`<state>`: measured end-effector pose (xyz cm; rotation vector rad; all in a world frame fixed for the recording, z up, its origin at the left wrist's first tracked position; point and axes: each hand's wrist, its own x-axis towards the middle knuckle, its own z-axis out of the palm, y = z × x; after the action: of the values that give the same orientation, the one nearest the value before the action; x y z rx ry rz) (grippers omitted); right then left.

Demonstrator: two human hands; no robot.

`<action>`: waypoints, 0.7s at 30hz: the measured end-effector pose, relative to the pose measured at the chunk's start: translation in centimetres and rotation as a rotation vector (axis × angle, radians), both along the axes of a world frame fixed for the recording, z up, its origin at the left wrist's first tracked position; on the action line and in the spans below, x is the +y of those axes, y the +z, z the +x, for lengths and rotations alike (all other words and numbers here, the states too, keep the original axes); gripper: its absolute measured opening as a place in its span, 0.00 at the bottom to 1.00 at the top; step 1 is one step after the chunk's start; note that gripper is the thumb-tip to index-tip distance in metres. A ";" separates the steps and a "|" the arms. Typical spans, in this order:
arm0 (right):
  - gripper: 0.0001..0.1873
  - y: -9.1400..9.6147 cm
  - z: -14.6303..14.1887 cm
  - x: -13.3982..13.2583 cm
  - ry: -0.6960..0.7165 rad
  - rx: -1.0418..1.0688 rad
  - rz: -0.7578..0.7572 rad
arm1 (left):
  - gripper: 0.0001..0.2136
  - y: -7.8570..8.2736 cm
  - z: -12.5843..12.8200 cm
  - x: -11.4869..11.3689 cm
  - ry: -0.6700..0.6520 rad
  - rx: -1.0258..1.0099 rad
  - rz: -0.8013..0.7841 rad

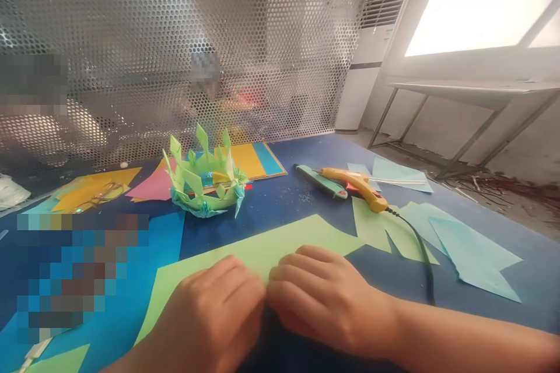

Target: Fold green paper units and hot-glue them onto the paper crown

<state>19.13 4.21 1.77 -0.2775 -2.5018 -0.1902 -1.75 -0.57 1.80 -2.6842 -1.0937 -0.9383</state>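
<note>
Side by side at the near table edge, my left hand [214,309] and my right hand [324,297] are both closed, with knuckles up and nearly touching. Their fingertips are curled under, so what they hold, if anything, is hidden. A light green paper sheet [280,239] lies under and just beyond them, with an irregular cut edge at its right. Beyond the sheet stands a folded-paper crown [210,186], with green points and a blue-green base. Right of the crown, a yellow hot glue gun [350,178] rests near a green utility knife [321,180].
Green offcuts [389,230] and pale blue paper pieces [476,250] lie at right, beside the gun's black cord [422,245]. Blue paper [168,233] and orange paper [105,180] lie at left, partly behind a pixelated patch. A perforated metal screen [262,41] stands behind the table, with people beyond it.
</note>
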 end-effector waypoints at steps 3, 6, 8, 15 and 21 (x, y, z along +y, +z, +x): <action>0.21 0.0 0.0 -0.2 0.015 0.030 0.006 | 0.12 0.2 0.1 -0.1 -0.004 0.027 0.052; 0.16 0.2 0.1 0.2 -0.006 0.082 0.016 | 0.11 1.0 -0.2 -0.2 0.015 0.068 0.047; 0.13 0.5 0.4 0.8 -0.047 0.120 0.023 | 0.11 1.9 -0.7 -0.1 0.052 0.086 0.032; 0.09 1.9 2.1 2.9 -0.187 0.189 0.080 | 0.10 4.5 -3.6 1.1 0.188 0.173 0.109; 0.08 2.5 2.9 3.6 -0.254 0.203 0.114 | 0.06 5.1 -5.8 1.3 0.336 0.175 0.111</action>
<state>22.07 7.83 4.24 -0.5394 -2.2406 -0.3863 -7.51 0.74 6.91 -2.3407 -1.3514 -0.6707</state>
